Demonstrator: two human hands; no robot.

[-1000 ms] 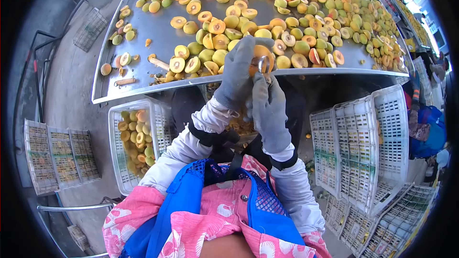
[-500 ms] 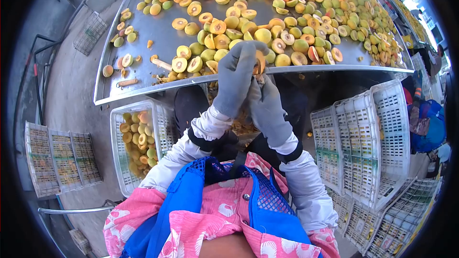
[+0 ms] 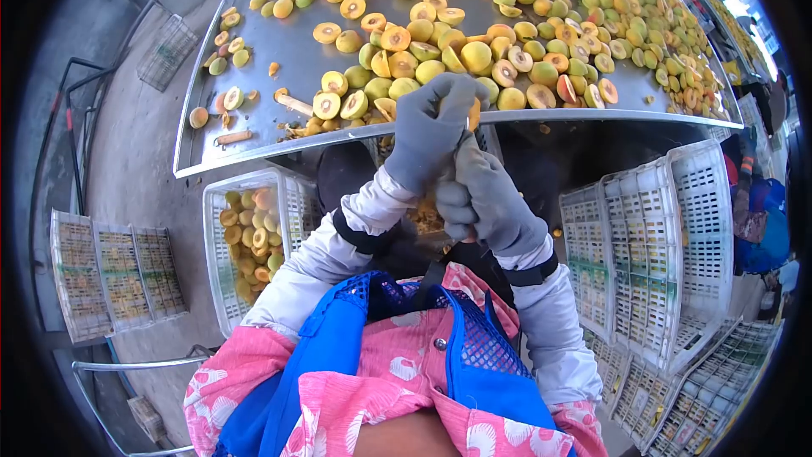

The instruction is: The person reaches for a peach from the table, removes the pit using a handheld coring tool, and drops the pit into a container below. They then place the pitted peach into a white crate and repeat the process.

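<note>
My left hand, in a grey glove, is closed around a fruit half; only a strip of its orange flesh shows. Just below and to the right, my right hand has its gloved fingers curled in a fist, thumb up against the fruit. What that fist grips is mostly hidden, apart from a small brownish end under it. Both hands are in front of the near edge of a metal table. Beyond them, halved yellow-green fruit with brown centres is spread over the tabletop.
A wooden-handled tool and another wooden handle lie on the table's left part. A white crate holding fruit stands below left. Stacked crates stand at right and far left. Another person is at far right.
The fruit half is now more covered by my left hand. My right hand has turned, its fingers curling into a fist below the fruit. The whole view has shifted slightly.
</note>
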